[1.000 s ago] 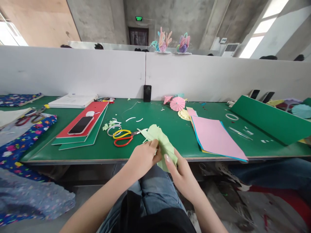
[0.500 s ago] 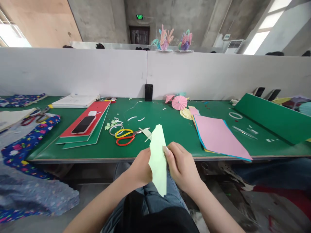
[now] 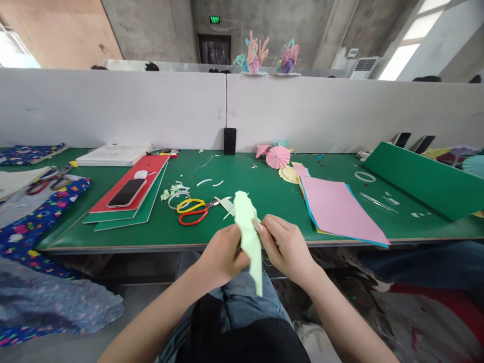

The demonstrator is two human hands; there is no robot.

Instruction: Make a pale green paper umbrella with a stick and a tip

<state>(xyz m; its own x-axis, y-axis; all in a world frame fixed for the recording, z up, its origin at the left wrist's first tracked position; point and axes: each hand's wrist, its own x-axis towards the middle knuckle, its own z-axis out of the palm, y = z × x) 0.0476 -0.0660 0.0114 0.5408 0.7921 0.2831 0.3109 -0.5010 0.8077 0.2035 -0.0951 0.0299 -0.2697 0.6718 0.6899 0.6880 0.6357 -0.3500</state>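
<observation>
A pale green piece of paper (image 3: 247, 222) with uneven edges, narrowing to a strip at the bottom, is held upright over my lap. My right hand (image 3: 285, 247) is closed, pinching its right edge between thumb and fingers. On the other side my left hand (image 3: 223, 257) is curled shut against the paper, its thumb lying across the lower left edge; the fingertips are hidden. Just beyond my left hand, scissors (image 3: 194, 212) with one yellow and one red handle lie on the green table (image 3: 242, 174). Their blades point toward a small pale scrap (image 3: 227, 205).
To the left, a phone (image 3: 127, 193) rests on red and green boards (image 3: 113, 204). Pink and blue sheets (image 3: 340, 209) lie to the right. A pink paper parasol (image 3: 278, 157) is near the white partition (image 3: 174, 111). A green board (image 3: 427, 181) leans at far right.
My left hand has come round the paper's lower left edge, its thumb now in front. The paper has turned and looks narrower at the bottom. The whole view has shifted slightly.
</observation>
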